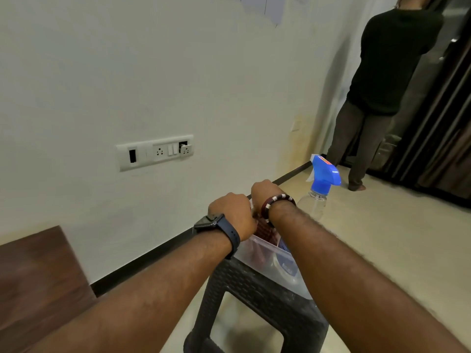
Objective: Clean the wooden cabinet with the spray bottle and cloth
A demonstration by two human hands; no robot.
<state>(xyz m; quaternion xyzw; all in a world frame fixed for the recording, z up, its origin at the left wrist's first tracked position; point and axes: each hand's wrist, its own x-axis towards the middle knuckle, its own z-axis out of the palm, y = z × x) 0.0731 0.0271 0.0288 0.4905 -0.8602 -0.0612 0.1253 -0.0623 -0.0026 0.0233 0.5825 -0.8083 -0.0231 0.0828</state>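
Both hands — left hand (230, 212), right hand (265, 193) — are curled over the clear tub (267, 253) on the stool (254, 289), seemingly gripping the reddish cloth (266, 231), though fingers are hidden; the spray bottle (319, 184) beside could be toppled by a tug — the wooden cabinet (38, 276) is left

Both forearms crowd the clear plastic tub (267, 253) on the dark stool (254, 291), so its opening is largely covered; the left hand (230, 212) and right hand (265, 192) sit over its far end, knuckles almost touching. Just right of the right wrist stands the spray bottle (322, 184), close enough to block a sideways sweep. The wall (178, 72) closes off the left and far side, with a raised switch panel (155, 152) on it. The brown wooden cabinet (38, 276) fills the near left corner. Open floor (395, 250) stretches right of the stool. 1 person (382, 85) stands far right by dark doors.
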